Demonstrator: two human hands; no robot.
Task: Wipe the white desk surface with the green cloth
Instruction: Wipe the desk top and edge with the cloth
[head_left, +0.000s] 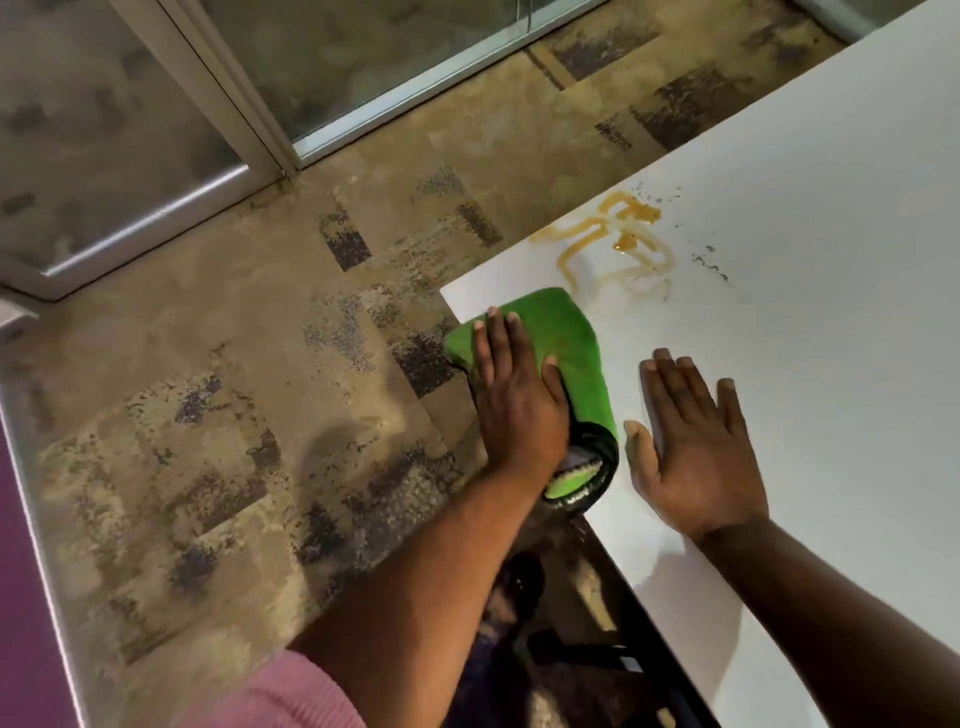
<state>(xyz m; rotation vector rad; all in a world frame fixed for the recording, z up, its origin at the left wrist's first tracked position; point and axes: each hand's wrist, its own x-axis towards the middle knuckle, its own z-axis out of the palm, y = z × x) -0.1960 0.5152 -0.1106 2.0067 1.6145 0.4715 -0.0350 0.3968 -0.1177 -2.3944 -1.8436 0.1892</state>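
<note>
The white desk (810, 322) fills the right side of the view, its corner pointing left. A green cloth (571, 343) with a black-edged end lies at that corner, partly over the desk's left edge. My left hand (514, 395) presses flat on the cloth, fingers together and pointing away from me. My right hand (691, 441) rests flat on the bare desk just right of the cloth, fingers spread, holding nothing. An amber, sticky-looking smear (608, 244) and dark crumbs (709, 262) mark the desk beyond the cloth.
Patterned brown carpet (260, 415) lies to the left, below the desk edge. Glass panels in a metal frame (270, 150) stand at the far left. A purple surface with a metal edge (26, 571) runs along the left border. A dark chair part (582, 654) shows under the desk.
</note>
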